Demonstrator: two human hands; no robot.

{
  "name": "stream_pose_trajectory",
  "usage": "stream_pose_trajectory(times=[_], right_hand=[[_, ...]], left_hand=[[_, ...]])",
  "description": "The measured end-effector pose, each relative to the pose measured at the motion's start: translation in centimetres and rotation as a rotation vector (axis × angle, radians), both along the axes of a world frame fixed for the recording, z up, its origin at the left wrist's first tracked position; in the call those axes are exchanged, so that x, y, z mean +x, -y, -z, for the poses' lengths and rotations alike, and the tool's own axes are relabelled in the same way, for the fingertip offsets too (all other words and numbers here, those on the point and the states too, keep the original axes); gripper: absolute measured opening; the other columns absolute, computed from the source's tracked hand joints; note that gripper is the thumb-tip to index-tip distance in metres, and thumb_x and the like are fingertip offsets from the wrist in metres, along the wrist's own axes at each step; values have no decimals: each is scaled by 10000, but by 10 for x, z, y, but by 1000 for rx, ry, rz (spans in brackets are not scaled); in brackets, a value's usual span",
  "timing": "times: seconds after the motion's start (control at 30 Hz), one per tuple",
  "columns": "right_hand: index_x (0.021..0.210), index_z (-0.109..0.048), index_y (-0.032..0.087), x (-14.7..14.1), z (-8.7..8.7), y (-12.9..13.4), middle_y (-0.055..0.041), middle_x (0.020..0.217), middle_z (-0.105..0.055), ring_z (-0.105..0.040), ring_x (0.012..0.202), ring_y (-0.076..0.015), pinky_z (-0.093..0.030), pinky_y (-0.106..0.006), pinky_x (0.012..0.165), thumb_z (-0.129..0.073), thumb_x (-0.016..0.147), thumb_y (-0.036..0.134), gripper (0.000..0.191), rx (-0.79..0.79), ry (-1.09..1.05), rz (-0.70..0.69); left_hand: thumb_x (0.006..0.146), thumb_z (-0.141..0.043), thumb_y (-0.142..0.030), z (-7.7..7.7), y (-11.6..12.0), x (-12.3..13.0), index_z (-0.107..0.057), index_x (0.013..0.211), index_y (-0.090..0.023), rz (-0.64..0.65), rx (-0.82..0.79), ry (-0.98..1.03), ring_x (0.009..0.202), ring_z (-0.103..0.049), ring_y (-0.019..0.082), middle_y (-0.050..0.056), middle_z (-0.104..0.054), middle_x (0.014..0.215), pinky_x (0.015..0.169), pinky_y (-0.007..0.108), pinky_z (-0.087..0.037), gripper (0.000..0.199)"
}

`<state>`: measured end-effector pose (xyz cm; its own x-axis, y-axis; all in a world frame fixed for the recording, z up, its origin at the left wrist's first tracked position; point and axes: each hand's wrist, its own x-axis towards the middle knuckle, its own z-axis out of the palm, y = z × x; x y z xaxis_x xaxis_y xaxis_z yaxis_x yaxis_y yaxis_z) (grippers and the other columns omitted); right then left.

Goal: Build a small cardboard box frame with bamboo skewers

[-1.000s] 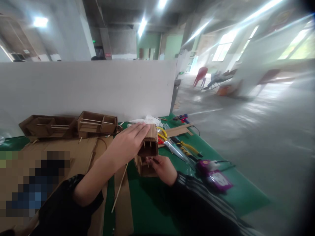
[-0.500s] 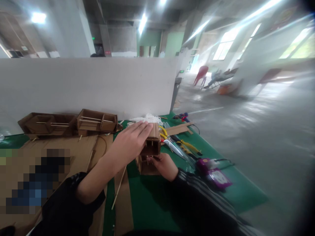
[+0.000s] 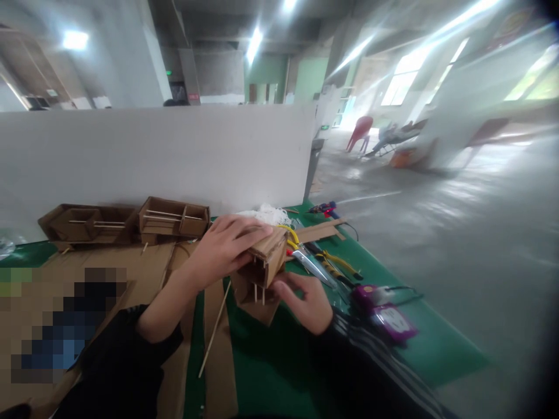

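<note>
A brown cardboard box (image 3: 276, 263) stands tilted over the green table, with thin wooden sticks (image 3: 259, 294) showing in its open lower part. Over its top and left side lies my left hand (image 3: 231, 243), fingers closed around the upper edge. My right hand (image 3: 308, 301) grips the box's lower right side between thumb and fingers; some fingertips are hidden behind the cardboard. A long loose stick (image 3: 213, 329) rests across a cardboard strip (image 3: 219, 372) to the left of the box.
Two cardboard boxes with sticks (image 3: 89, 224) (image 3: 174, 216) stand by the white partition (image 3: 174, 151). Behind my hands are white string (image 3: 271, 214), scissors (image 3: 312, 265), yellow-handled pliers (image 3: 340, 263) and a glue gun (image 3: 323, 208). A purple power strip (image 3: 388, 317) lies near the right table edge.
The box has turned and tilted, so a corner and side face now point toward me. My right hand has shifted from inside the lower opening to its right side.
</note>
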<state>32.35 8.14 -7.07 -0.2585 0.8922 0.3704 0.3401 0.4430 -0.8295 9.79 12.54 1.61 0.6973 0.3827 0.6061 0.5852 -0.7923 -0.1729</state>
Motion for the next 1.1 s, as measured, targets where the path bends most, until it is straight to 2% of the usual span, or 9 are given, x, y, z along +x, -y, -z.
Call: stream_pose_trajectory(times=[0.1, 0.17, 0.27, 0.33, 0.4, 0.6, 0.8, 0.9, 1.1], right_hand=[[786, -662, 189, 12, 0, -3, -29, 686, -675, -634, 638, -171, -500, -281, 631, -505, 955, 363, 289, 135, -216, 123], [963, -636, 212, 17, 3, -7, -40, 858, -677, -645, 790, -195, -521, -312, 743, -567, 928, 344, 153, 197, -293, 154], [1284, -512, 259, 20, 4, -12, -77, 1236, -604, -581, 1125, -258, -474, -393, 978, -654, 874, 337, 441, 187, -247, 16], [1372, -442, 274, 18, 3, -11, -75, 1363, -540, -505, 1254, -279, -413, -415, 1069, -664, 869, 349, 555, 147, -206, -74], [1383, -430, 267, 14, 2, -7, -77, 1379, -531, -482, 1281, -289, -393, -422, 1092, -666, 866, 364, 577, 126, -196, -100], [1324, -449, 248, 5, 2, -3, -96, 1320, -542, -532, 1201, -282, -422, -422, 1056, -708, 824, 378, 578, 119, -249, -61], [1435, -299, 267, 5, 2, -9, -106, 1505, -379, -358, 1395, -290, -291, -463, 1159, -751, 776, 423, 815, 25, -329, -201], [1454, -273, 270, 3, 3, -12, -104, 1539, -341, -304, 1437, -281, -249, -462, 1182, -763, 759, 463, 872, -17, -388, -276], [1414, -355, 259, 1, 6, -14, -108, 1483, -438, -394, 1386, -293, -308, -476, 1151, -774, 739, 492, 827, -96, -436, -287]], left_hand=[[872, -590, -107, 8, -4, -4, -488, 1389, -309, -21, -7, 64, 1091, -503, 253, 84, -557, 1189, 932, 421, -465, 564], [889, -583, -115, 13, -4, -4, -492, 1384, -332, 7, -10, 98, 1078, -495, 244, 75, -547, 1138, 937, 412, -453, 548], [918, -555, -117, 19, -1, -1, -499, 1375, -328, 84, -31, 165, 1146, -479, 239, 71, -540, 1176, 1014, 428, -418, 507], [926, -539, -108, 21, 0, 1, -493, 1377, -325, 143, -66, 214, 1184, -482, 231, 69, -537, 1219, 1067, 452, -391, 503], [933, -531, -115, 23, -1, 2, -485, 1380, -323, 191, -114, 257, 1204, -501, 223, 71, -542, 1245, 1096, 475, -378, 495], [946, -542, -177, 27, -3, 3, -540, 1323, -276, 267, -241, 381, 1243, -532, 234, 101, -550, 1313, 1120, 507, -370, 390], [927, -571, -163, 26, 1, 8, -555, 1307, -265, 288, -275, 393, 1277, -514, 250, 102, -555, 1318, 1116, 510, -380, 393], [923, -576, -153, 26, 1, 9, -555, 1307, -261, 305, -275, 394, 1275, -517, 246, 102, -555, 1317, 1123, 505, -376, 399], [918, -586, -147, 25, 2, 9, -552, 1311, -272, 286, -299, 397, 1291, -503, 250, 101, -546, 1329, 1104, 493, -410, 414]])
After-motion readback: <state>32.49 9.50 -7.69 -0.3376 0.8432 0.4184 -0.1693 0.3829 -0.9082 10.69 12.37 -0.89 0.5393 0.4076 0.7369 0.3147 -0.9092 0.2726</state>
